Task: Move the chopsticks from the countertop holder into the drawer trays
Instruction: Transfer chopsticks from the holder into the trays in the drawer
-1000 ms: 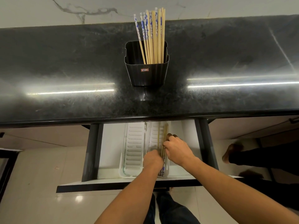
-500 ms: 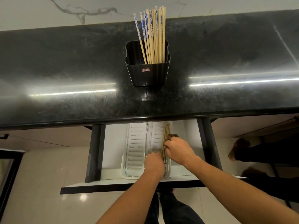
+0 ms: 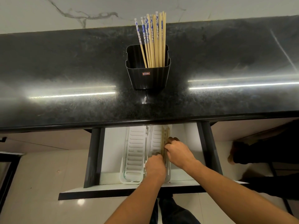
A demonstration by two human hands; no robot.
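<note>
Both the left hand (image 3: pixel 155 167) and right hand (image 3: pixel 178 152) curl fingers around chopsticks (image 3: pixel 166 135) in the right tray (image 3: pixel 156 136).

Black speckled stone desk (image 3: pixel 64 70), polished, carries one black holder (image 3: pixel 148 78), upright, near its middle. The open drawer (image 3: pixel 113 151) below carries two white slotted trays (image 3: pixel 135 152) side by side.

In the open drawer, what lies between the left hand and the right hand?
In the head view, a small bundle of wooden chopsticks lies between the left hand and the right hand, lengthwise in the right white tray.
</note>
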